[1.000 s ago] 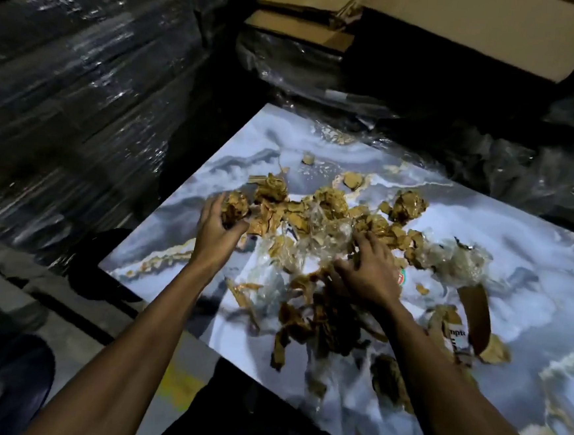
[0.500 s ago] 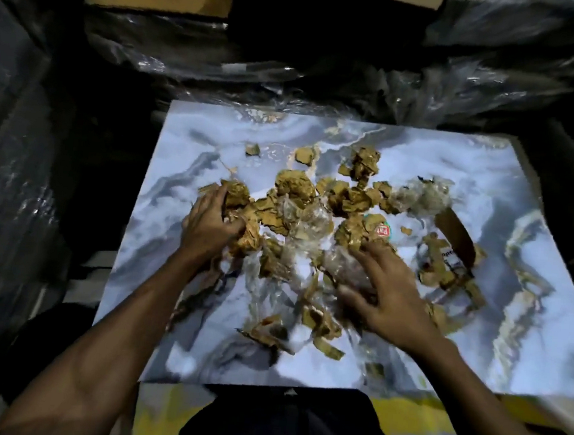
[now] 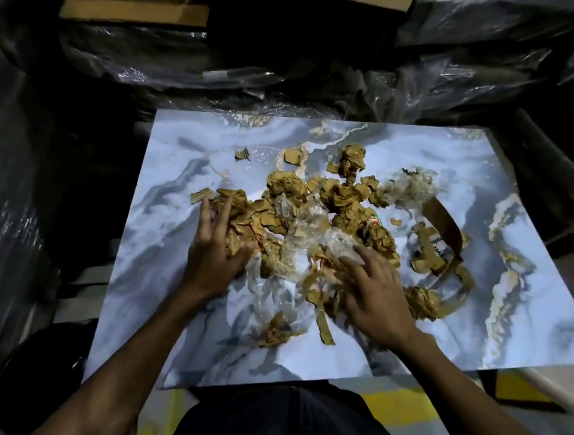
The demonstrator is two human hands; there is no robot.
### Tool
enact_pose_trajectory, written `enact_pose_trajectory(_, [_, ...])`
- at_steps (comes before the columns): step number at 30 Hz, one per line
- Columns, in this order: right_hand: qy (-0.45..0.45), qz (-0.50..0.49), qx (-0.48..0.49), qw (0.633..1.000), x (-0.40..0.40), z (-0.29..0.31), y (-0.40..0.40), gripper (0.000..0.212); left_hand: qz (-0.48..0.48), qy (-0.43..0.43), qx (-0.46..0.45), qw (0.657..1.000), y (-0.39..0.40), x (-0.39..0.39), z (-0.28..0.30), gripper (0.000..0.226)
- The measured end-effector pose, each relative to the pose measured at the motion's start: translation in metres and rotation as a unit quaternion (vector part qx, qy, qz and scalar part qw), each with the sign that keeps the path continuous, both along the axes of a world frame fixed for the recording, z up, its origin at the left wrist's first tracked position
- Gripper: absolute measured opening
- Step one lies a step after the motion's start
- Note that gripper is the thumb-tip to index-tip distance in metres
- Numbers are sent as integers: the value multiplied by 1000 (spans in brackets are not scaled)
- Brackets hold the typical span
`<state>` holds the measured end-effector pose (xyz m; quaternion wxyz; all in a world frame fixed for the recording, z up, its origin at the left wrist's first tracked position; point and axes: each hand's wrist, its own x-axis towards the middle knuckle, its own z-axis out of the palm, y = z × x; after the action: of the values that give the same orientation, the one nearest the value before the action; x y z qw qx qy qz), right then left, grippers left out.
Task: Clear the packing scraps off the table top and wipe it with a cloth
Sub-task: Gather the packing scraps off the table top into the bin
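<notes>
text: "npt" partly legible | on: torn brown paper scrap (image 3: 432,244) | remaining print: too small to read

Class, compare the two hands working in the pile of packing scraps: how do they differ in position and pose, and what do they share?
The left hand works the pile's left edge, fingers pointing away from the person; the right hand lies nearer the person, fingers angled toward the left. The left hand meets mostly brown paper scraps; the right hand's fingers lie on crumpled clear plastic film. Both are bare, palm down, fingers spread on the pile over the marble-patterned table top.
</notes>
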<state>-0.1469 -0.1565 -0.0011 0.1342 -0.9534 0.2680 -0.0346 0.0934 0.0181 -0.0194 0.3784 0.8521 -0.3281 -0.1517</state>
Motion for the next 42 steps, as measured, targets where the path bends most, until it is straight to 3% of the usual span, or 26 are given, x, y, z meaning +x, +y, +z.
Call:
enact_pose_trajectory(3, [-68, 61, 3, 996, -10, 7, 25, 51, -175, -129, 88, 972, 28, -29, 10, 94])
enact_pose_trajectory(6, [20, 158, -57, 986, -12, -12, 47, 62, -288, -219, 141, 921, 40, -58, -8, 98])
enact_pose_trajectory(9, [77, 158, -113, 978, 0, -37, 43, 61, -292, -269, 188, 898, 34, -69, -32, 92])
enact_pose_trajectory(13, [84, 112, -125, 982, 17, -39, 23, 50, -222, -256, 215, 916, 13, -67, -35, 71])
enact_pose_trajectory(15, [57, 90, -101, 989, 21, -28, 18, 51, -198, -242, 221, 924, 3, -63, -29, 72])
enact_pose_trajectory(18, [-54, 15, -71, 996, 12, -5, 12, 49, -183, -233, 189, 936, -4, -55, -27, 69])
enact_pose_trajectory(20, [-150, -98, -50, 983, -6, 6, 4, 42, -210, -230, 144, 939, 3, -53, -29, 76])
enact_pose_trajectory(24, [-268, -371, 42, 888, -60, -12, -19, 55, -217, -225, 60, 948, 27, -46, -27, 88])
enact_pose_trajectory(27, [-263, -486, 123, 824, -79, -37, -30, 63, -92, -158, 16, 983, 27, -33, -23, 82])
enact_pose_trajectory(29, [-248, -498, 178, 811, -74, -47, -36, 67, 36, -88, -2, 995, 15, -23, -25, 87])
enact_pose_trajectory(31, [-245, -468, 210, 823, -59, -52, -37, 69, 131, 22, -28, 991, 3, -15, -32, 94])
enact_pose_trajectory(34, [-204, -397, 225, 866, -31, -52, -34, 64, 159, 126, -46, 978, -15, -15, -38, 100])
enact_pose_trajectory(38, [-169, -254, 227, 925, -14, -46, -23, 59, 149, 122, -31, 981, -33, -34, -40, 92])
enact_pose_trajectory(42, [-256, -220, 161, 927, -17, -8, -59, 45, 165, 147, -58, 974, -28, -38, -49, 89])
